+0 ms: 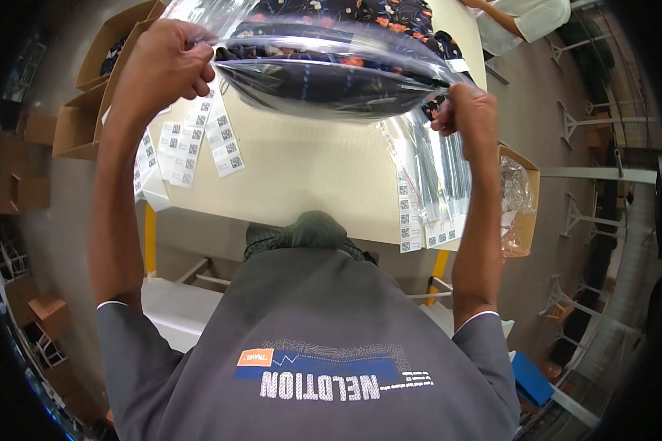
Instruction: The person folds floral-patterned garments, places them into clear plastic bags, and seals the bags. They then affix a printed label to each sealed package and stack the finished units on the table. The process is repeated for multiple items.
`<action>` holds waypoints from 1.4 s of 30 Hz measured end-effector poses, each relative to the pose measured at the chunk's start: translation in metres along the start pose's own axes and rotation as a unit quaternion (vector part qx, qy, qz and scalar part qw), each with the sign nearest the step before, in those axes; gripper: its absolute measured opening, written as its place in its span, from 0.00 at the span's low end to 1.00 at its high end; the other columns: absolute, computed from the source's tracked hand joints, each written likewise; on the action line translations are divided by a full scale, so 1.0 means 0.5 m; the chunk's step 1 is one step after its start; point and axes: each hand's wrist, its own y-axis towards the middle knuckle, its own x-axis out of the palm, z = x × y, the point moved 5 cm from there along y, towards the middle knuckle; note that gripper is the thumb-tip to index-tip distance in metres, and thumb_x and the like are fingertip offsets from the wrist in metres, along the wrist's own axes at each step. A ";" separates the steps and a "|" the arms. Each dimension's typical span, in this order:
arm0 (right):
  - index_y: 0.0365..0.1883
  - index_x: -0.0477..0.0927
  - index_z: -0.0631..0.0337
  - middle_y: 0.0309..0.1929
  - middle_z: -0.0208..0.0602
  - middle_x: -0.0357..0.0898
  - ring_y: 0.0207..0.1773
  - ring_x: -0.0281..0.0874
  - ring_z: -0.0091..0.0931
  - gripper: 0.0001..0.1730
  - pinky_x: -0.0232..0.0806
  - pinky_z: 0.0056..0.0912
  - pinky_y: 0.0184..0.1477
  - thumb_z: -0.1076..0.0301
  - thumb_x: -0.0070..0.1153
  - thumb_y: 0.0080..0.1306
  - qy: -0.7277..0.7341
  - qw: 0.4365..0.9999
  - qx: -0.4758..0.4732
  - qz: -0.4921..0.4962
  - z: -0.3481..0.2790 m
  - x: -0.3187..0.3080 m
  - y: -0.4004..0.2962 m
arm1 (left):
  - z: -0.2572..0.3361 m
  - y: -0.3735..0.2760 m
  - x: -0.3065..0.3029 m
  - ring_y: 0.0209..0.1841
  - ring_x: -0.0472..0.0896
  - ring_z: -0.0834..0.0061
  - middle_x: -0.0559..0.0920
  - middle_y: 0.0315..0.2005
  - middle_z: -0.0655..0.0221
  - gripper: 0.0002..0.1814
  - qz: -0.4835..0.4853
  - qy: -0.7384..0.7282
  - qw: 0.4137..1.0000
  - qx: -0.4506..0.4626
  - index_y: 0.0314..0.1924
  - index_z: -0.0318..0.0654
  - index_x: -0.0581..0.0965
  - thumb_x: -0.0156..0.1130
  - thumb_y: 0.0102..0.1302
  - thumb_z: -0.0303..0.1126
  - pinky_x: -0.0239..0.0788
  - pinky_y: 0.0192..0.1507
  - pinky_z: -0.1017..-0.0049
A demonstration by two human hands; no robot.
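Note:
Both of my hands grip a clear plastic bag (pixel 331 105) that is stretched between them above the pale table (pixel 303 165). My left hand (pixel 179 58) pinches its left corner, and my right hand (pixel 463 110) closes on its right corner. Dark fabric shows through the plastic; whether it lies inside the bag or behind it, I cannot tell. Dark floral-print cloth (pixel 397 16) lies at the table's far side, with a white tag (pixel 457 65) near my right hand. Strips of printed code labels (pixel 226 143) rest below my left hand.
Flat clear plastic bags (pixel 436 165) and a label strip (pixel 410 215) lie at the table's right. An open cardboard box (pixel 521 248) with crumpled plastic stands beyond that edge. More open cartons (pixel 77 124) stand at left. Another person's arm (pixel 496 19) shows at the upper right.

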 end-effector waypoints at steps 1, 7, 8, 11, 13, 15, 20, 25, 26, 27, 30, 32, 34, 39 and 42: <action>0.24 0.81 0.63 0.17 0.34 0.79 0.18 0.81 0.22 0.18 0.66 0.21 0.19 0.64 0.51 0.71 0.044 0.999 -0.003 -0.015 -0.028 -0.017 0.015 | 0.012 0.014 -0.016 0.20 0.82 0.84 0.84 0.22 0.66 0.13 0.010 -0.024 1.000 0.016 0.50 0.25 0.83 0.55 0.74 0.25 0.73 0.21 0.81; 0.24 0.80 0.64 0.21 0.35 0.82 0.19 0.82 0.23 0.14 0.69 0.22 0.18 0.65 0.56 0.67 0.074 0.997 0.015 -0.014 -0.047 -0.030 0.048 | 0.025 -0.001 -0.008 0.20 0.81 0.85 0.84 0.22 0.67 0.16 -0.073 -0.062 0.995 0.002 0.54 0.30 0.82 0.53 0.70 0.21 0.71 0.20 0.84; 0.23 0.81 0.65 0.20 0.35 0.82 0.19 0.82 0.23 0.15 0.69 0.22 0.19 0.64 0.56 0.67 0.050 0.999 -0.008 -0.005 -0.060 -0.035 0.050 | 0.023 -0.019 0.000 0.20 0.81 0.85 0.85 0.23 0.67 0.17 -0.106 -0.074 0.992 0.004 0.53 0.31 0.83 0.52 0.69 0.20 0.70 0.20 0.85; 0.23 0.84 0.64 0.17 0.34 0.81 0.18 0.81 0.21 0.20 0.69 0.23 0.21 0.57 0.58 0.67 -0.041 0.992 -0.122 -0.008 -0.126 -0.023 0.088 | -0.035 -0.092 0.069 0.24 0.85 0.81 0.86 0.25 0.64 0.15 -0.204 -0.195 0.959 -0.032 0.55 0.35 0.76 0.51 0.70 0.22 0.76 0.25 0.82; 0.28 0.86 0.59 0.19 0.35 0.81 0.21 0.80 0.23 0.16 0.69 0.26 0.24 0.56 0.57 0.67 -0.237 0.946 -0.221 -0.006 -0.203 0.064 0.135 | -0.078 -0.173 0.154 0.28 0.88 0.70 0.88 0.31 0.54 0.11 -0.237 -0.291 0.924 -0.071 0.54 0.36 0.72 0.51 0.73 0.21 0.83 0.30 0.74; 0.32 0.90 0.58 0.30 0.41 0.89 0.35 0.89 0.32 0.25 0.79 0.39 0.41 0.43 0.58 0.64 -0.244 0.881 -0.401 0.070 -0.288 0.193 0.162 | -0.115 -0.243 0.292 0.33 0.90 0.66 0.89 0.35 0.51 0.08 -0.258 -0.395 0.878 -0.086 0.52 0.35 0.71 0.53 0.76 0.23 0.86 0.35 0.70; 0.24 0.82 0.54 0.22 0.40 0.80 0.27 0.80 0.41 0.11 0.71 0.49 0.31 0.57 0.59 0.57 -0.333 0.849 -0.360 -0.197 -0.251 0.345 0.019 | -0.130 -0.319 0.469 0.40 0.87 0.73 0.87 0.40 0.60 0.12 -0.303 -0.371 0.868 -0.127 0.54 0.29 0.80 0.57 0.78 0.29 0.80 0.44 0.72; 0.26 0.81 0.60 0.21 0.39 0.80 0.26 0.81 0.35 0.19 0.71 0.38 0.32 0.52 0.64 0.65 -0.091 0.987 -0.039 0.130 0.151 0.151 -0.041 | -0.337 -0.234 0.352 0.41 0.83 0.73 0.85 0.43 0.61 0.19 0.028 -0.247 0.961 -0.120 0.58 0.27 0.76 0.65 0.72 0.30 0.77 0.43 0.72; 0.33 0.83 0.60 0.31 0.44 0.84 0.37 0.85 0.40 0.15 0.74 0.43 0.41 0.55 0.64 0.63 -0.177 0.975 0.042 0.127 0.248 0.146 -0.068 | -0.355 -0.215 0.358 0.47 0.83 0.66 0.82 0.52 0.53 0.28 0.040 -0.162 0.981 -0.095 0.65 0.26 0.71 0.68 0.69 0.32 0.77 0.46 0.68; 0.46 0.83 0.61 0.46 0.52 0.84 0.51 0.82 0.46 0.19 0.74 0.48 0.53 0.59 0.63 0.61 -0.243 0.964 0.016 0.110 0.348 0.154 -0.092 | -0.377 -0.191 0.381 0.50 0.83 0.58 0.79 0.59 0.48 0.38 0.007 -0.064 0.994 -0.091 0.70 0.27 0.66 0.71 0.66 0.35 0.78 0.48 0.64; 0.59 0.76 0.65 0.55 0.60 0.79 0.58 0.77 0.53 0.28 0.71 0.53 0.60 0.65 0.59 0.59 -0.299 0.949 0.025 0.095 0.425 0.216 -0.134 | -0.401 -0.159 0.452 0.45 0.85 0.58 0.85 0.49 0.50 0.42 -0.074 -0.023 0.992 -0.103 0.71 0.29 0.66 0.73 0.62 0.38 0.77 0.47 0.64; 0.60 0.75 0.65 0.50 0.62 0.81 0.54 0.79 0.54 0.27 0.71 0.54 0.58 0.67 0.56 0.62 -0.264 0.954 0.093 0.110 0.458 0.231 -0.154 | -0.394 -0.147 0.484 0.39 0.87 0.66 0.87 0.41 0.52 0.38 -0.110 -0.009 0.988 -0.109 0.68 0.28 0.70 0.73 0.62 0.38 0.78 0.44 0.69; 0.61 0.74 0.66 0.46 0.64 0.82 0.50 0.81 0.55 0.26 0.71 0.55 0.56 0.69 0.53 0.64 -0.218 0.955 0.156 0.127 0.486 0.235 -0.191 | -0.410 -0.147 0.493 0.38 0.87 0.67 0.88 0.35 0.54 0.30 -0.095 0.011 0.990 -0.103 0.61 0.27 0.76 0.71 0.62 0.38 0.77 0.43 0.70; 0.57 0.75 0.68 0.48 0.60 0.80 0.52 0.80 0.52 0.20 0.71 0.54 0.54 0.76 0.49 0.66 -0.294 0.910 0.078 0.282 0.406 0.210 -0.281 | -0.487 -0.189 0.493 0.28 0.82 0.75 0.88 0.30 0.64 0.14 -0.138 -0.203 0.953 -0.180 0.43 0.29 0.84 0.68 0.62 0.33 0.74 0.33 0.73; 0.53 0.79 0.68 0.49 0.53 0.80 0.52 0.79 0.49 0.18 0.72 0.50 0.54 0.77 0.51 0.64 -0.267 0.934 -0.021 0.238 0.307 0.263 -0.308 | -0.466 -0.206 0.464 0.25 0.76 0.84 0.87 0.31 0.66 0.11 -0.224 -0.265 0.897 -0.274 0.39 0.33 0.84 0.68 0.68 0.35 0.67 0.26 0.79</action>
